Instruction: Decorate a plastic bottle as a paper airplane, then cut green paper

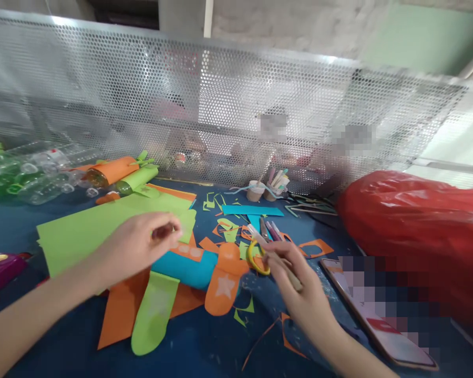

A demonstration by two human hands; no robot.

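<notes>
My left hand (147, 239) hovers over the near edge of the green paper sheets, its fingers curled in. Whatever it may hold is hidden. Below it lies a plane-shaped craft with a blue body (195, 269), an orange wing (223, 286) bearing a pale star, and a green wing (153, 315). My right hand (294, 278) grips a pale pen-like stick (286, 268), whose light end points up and left. Beside those fingers is a yellow ring-shaped handle (256, 257), partly covered. Orange paper (124, 310) lies beneath the craft.
Green and orange scraps (317, 248), a blue strip (252, 210) and pens (274, 230) lie beyond my hands. Plastic bottles (43, 178) stand back left. Cups with markers (256, 191) are behind. A phone (382, 315) and red bag (418, 236) sit right; perforated metal screen (228, 105) behind.
</notes>
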